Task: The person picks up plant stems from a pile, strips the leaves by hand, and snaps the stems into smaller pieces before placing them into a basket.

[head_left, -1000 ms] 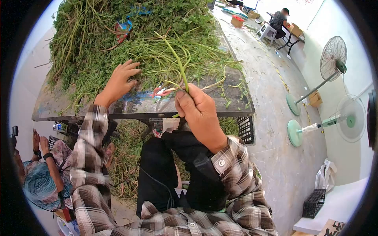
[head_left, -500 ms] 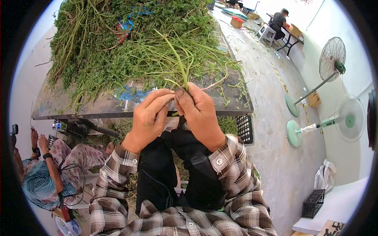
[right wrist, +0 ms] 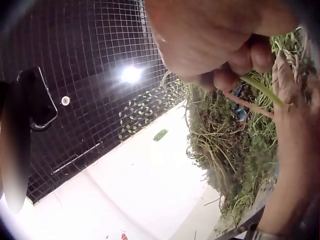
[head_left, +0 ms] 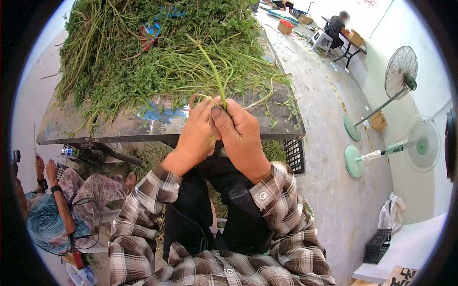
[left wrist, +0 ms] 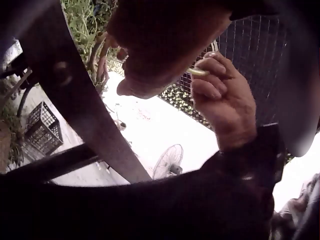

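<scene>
My right hand pinches a long green stem between thumb and fingers, above the near edge of the dark table. The stem leans up and to the left over the pile. My left hand is drawn in against the right, fingers curled at the stem's lower part; its fingertips are partly hidden. In the left wrist view a pale green stem end pokes out from the right hand. The right wrist view has a pinkish stalk running between both hands. Withered brownish strands show near the left fingertips.
A big heap of leafy green stems covers the table, with a blue-and-red wrapper in it. Black crates stand below. Another person sits at left, one far right. Two fans stand at right.
My left hand came from over the heap, back and to the right, to meet the right hand at the stem. The right hand has kept its pinch and barely moved.
</scene>
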